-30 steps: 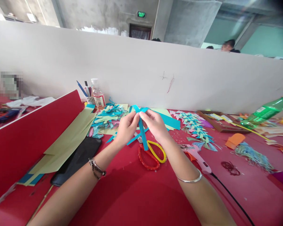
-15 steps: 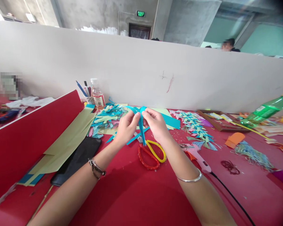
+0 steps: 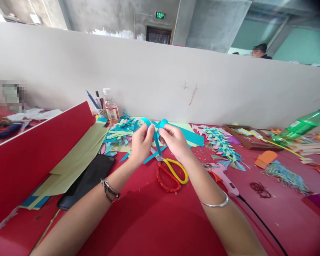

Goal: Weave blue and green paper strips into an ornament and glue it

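A turquoise paper strip (image 3: 156, 141) is stretched and curled between my two hands above the table. My left hand (image 3: 142, 143) pinches it between thumb and fingers, with a loop of it arching over the fingertips. Opposite, my right hand (image 3: 175, 141) pinches a curled part of the strip. Just below lie scissors (image 3: 168, 177) with one red and one yellow handle, their blades partly covered by turquoise strips. Behind my left hand is a heap of cut turquoise and pale green strips (image 3: 122, 129). A wide turquoise strip (image 3: 193, 137) lies behind my right hand.
Pale green paper sheets (image 3: 72, 161) and a black phone (image 3: 89, 181) lie left, beside a red divider (image 3: 42, 156). A pink glue gun (image 3: 225, 179), a braided paper piece (image 3: 218, 142) and a green bottle (image 3: 300, 126) are right. A small bottle (image 3: 112, 110) stands by the white partition (image 3: 149, 78).
My hands have moved slightly apart, the left one shifting left. The strip's loop at my left hand has risen and widened, and its hanging part has swung up a little.
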Demonstrator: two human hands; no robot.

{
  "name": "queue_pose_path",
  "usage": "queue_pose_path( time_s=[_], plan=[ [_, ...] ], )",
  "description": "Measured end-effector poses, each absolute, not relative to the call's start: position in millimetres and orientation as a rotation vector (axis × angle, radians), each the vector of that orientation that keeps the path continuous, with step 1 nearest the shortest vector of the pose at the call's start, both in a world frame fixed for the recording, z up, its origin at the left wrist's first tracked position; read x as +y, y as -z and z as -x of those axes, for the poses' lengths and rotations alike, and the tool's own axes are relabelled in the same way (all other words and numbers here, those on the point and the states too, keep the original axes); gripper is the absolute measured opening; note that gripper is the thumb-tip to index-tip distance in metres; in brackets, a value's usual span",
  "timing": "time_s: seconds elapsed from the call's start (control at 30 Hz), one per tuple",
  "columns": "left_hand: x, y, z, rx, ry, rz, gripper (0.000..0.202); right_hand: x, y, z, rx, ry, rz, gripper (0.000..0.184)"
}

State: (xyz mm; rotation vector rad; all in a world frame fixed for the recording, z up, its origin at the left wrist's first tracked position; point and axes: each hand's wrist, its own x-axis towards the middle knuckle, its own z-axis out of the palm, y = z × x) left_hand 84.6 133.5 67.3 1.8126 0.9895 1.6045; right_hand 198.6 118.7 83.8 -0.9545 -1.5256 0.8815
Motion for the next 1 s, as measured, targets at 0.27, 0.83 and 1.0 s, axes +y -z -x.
queue_pose_path(
  time_s=[0.27,0.83,1.0],
  plan=[
    [137.0,-61.1,-86.7,0.968,-1.457,-1.911,0.029,121.7,-83.0,-198.5,-1.394,-0.886,0.912,0.029],
    [138.0,-64.5,-84.8,0.894,-1.407,-1.786,0.027,121.3,-82.7,-198.8,-1.428,-0.857,0.936,0.029],
    [137.8,-64.5,-82.4,0.961,-1.392,-2.015,0.030,121.8,-82.7,-198.2,-1.408,-0.864,0.963,0.032]
  ],
)
